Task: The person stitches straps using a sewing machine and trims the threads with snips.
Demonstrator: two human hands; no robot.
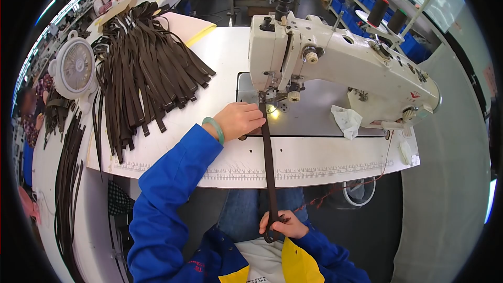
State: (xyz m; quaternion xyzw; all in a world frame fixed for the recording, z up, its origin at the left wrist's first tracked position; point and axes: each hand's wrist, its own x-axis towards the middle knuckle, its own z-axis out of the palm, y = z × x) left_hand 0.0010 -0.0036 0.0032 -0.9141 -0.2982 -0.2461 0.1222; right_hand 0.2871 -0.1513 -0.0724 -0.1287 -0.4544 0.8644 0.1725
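Observation:
A long dark brown strap (268,152) runs from under the needle of a white sewing machine (346,55), over the table's front edge, down to my lap. My left hand (241,120), a green bangle at its wrist, lies beside the needle area with fingers closed at the strap's left edge; the fingertips are partly hidden. Lower down, my right hand (285,224) is closed around the strap's near end, which curls into a loop there. The machine's lamp lights the metal plate (314,120) just right of the strap.
A thick bundle of brown straps (144,68) hangs over the table's left side, beside a small round fan (75,68). More straps (68,199) lie farther left. A crumpled white scrap (346,121) rests by the machine. Other people sit at the far left.

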